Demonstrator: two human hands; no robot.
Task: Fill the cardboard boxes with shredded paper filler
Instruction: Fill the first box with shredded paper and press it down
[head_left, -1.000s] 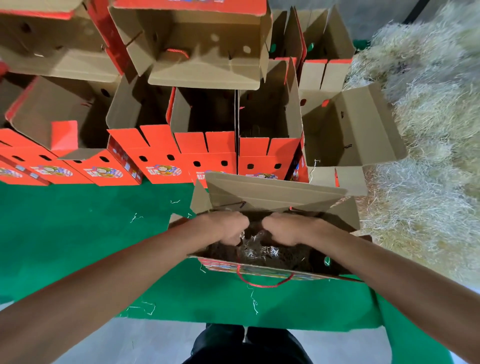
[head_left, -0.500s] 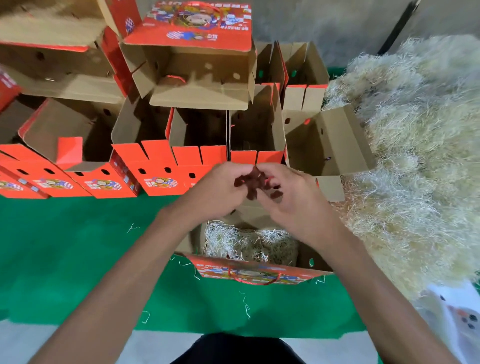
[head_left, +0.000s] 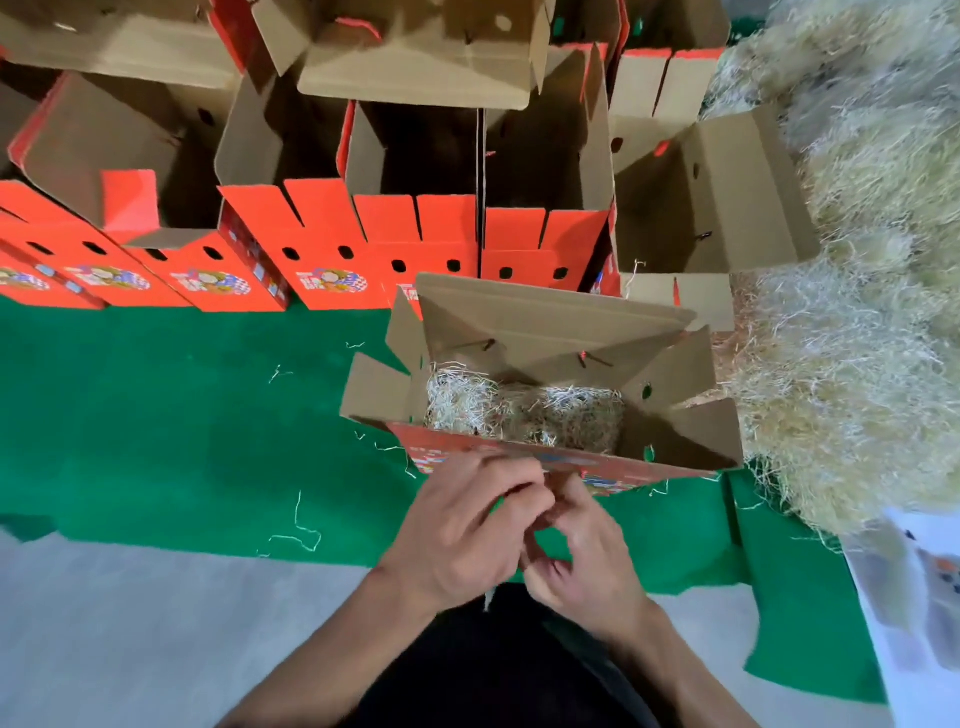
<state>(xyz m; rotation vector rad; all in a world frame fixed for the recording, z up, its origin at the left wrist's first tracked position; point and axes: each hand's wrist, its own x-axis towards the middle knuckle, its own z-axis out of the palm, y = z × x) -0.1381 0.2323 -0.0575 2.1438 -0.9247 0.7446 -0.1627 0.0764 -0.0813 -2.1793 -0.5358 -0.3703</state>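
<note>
Cardboard box (head_left: 675, 436), one, part-filled; two hands' (head_left: 467, 530) grip state unclear.

An open box (head_left: 566, 332) is sitting on the mat (head_left: 182, 415), shredded paper (head_left: 519, 410) lying inside. Empty boxes (head_left: 415, 208) are standing behind it, the filler heap (head_left: 857, 312) lying to its right, both hands (head_left: 519, 535) hovering before it.

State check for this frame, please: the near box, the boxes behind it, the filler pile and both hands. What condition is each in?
near box: flaps open, filler covering its left part, right end bare.
row of boxes behind: open, interiors dark, filler not visible.
filler pile: loose heap, right of the boxes.
left hand: fingers curled, in front of the near box; contents unclear.
right hand: fingers curled against the left; contents unclear.
</note>
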